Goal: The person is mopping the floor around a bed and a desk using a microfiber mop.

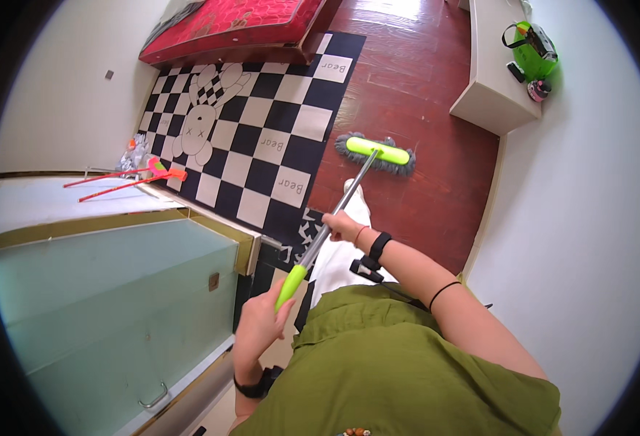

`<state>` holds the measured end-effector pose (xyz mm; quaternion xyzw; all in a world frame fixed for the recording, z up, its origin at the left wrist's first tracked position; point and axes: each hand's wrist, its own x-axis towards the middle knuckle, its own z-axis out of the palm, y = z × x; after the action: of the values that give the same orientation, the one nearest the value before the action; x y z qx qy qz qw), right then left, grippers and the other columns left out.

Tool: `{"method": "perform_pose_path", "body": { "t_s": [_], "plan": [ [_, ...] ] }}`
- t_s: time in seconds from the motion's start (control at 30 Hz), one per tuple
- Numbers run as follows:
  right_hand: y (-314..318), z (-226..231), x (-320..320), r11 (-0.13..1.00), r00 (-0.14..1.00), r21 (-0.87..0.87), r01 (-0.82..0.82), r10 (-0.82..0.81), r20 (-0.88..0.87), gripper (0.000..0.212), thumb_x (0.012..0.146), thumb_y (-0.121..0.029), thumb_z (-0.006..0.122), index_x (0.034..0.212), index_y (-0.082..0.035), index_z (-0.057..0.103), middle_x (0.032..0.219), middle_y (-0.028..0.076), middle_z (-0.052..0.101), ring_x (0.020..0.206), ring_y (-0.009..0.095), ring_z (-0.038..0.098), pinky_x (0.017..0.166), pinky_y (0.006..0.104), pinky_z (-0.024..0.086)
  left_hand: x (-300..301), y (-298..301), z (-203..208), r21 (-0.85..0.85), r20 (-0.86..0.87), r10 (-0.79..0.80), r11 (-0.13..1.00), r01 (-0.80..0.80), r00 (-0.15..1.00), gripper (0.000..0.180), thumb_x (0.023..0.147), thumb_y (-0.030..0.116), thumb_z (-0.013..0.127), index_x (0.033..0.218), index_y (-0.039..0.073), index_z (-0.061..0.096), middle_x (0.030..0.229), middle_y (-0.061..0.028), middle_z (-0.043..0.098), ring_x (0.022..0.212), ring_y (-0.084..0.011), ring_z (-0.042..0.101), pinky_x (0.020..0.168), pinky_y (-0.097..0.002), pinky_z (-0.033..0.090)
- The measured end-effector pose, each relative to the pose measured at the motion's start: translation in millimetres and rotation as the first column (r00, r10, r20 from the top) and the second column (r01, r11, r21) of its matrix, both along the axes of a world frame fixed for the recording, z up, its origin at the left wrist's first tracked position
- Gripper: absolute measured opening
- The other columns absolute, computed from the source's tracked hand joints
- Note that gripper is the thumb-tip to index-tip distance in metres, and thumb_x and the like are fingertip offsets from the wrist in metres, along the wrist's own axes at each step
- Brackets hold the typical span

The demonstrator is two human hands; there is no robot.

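Note:
A mop (378,150) with a bright green head and a grey fluffy fringe rests flat on the dark red floor. Its metal pole slants back toward me and ends in a green grip. My left hand (260,323) is closed round that green grip at the near end. Farther up, my right hand (344,227) is wrapped round the metal part of the pole. Just left of the mop head runs the edge of a black-and-white checkered mat (269,145). My foot in white shows right behind the mop head.
A bed with a red mattress (240,25) stands at the far left. On the right, a pale cabinet (496,102) bears a green bag (534,58). Two red-handled tools (134,182) lean by the left wall. A frosted glass door (116,291) stands near left.

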<state>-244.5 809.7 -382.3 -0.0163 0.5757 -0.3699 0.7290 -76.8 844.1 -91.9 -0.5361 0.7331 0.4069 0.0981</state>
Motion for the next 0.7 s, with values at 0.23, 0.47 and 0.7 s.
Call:
{"method": "perform_pose_path", "body": {
  "t_s": [0.23,0.47,0.7],
  "plan": [
    [-61,-32,-105,0.993,0.962,0.026,0.118,-0.108,-0.252,0.028,0.083,-0.024,0.05,0.079,0.004,0.051,0.064,0.009,0.051,0.05,0.019,0.053,0.049,0.0384,0.055,-72,-77,-94,-0.215,-0.007,-0.45,0.873,0.438,0.893,0.05,0.079,0.018,0.063,0.12,0.0,0.042,0.071,-0.0188,0.059,0.067,-0.0357,0.059,0.059,-0.0431,0.047],
    [-105,-16,-138,0.986,0.95,0.089,0.144,-0.113,-0.29,0.026,0.083,-0.025,0.046,0.081,0.001,0.048,0.062,0.006,0.048,0.049,0.017,0.051,0.047,0.0377,0.054,-107,-175,-70,-0.128,0.05,-0.619,0.774,0.62,0.783,0.057,0.075,0.014,0.064,0.125,0.002,0.039,0.075,-0.0178,0.059,0.072,-0.0357,0.059,0.063,-0.0428,0.046],
    [-88,18,-156,0.936,0.939,0.165,0.312,-0.33,0.095,0.02,0.086,-0.025,0.047,0.073,-0.009,0.047,0.057,-0.001,0.037,0.044,0.009,0.035,0.043,0.0285,0.039,-146,-258,-11,-0.061,-0.02,-0.788,0.615,0.786,0.615,0.046,0.076,0.01,0.062,0.119,0.007,0.046,0.073,-0.0156,0.057,0.069,-0.0329,0.059,0.061,-0.0419,0.047]
  ]
}}
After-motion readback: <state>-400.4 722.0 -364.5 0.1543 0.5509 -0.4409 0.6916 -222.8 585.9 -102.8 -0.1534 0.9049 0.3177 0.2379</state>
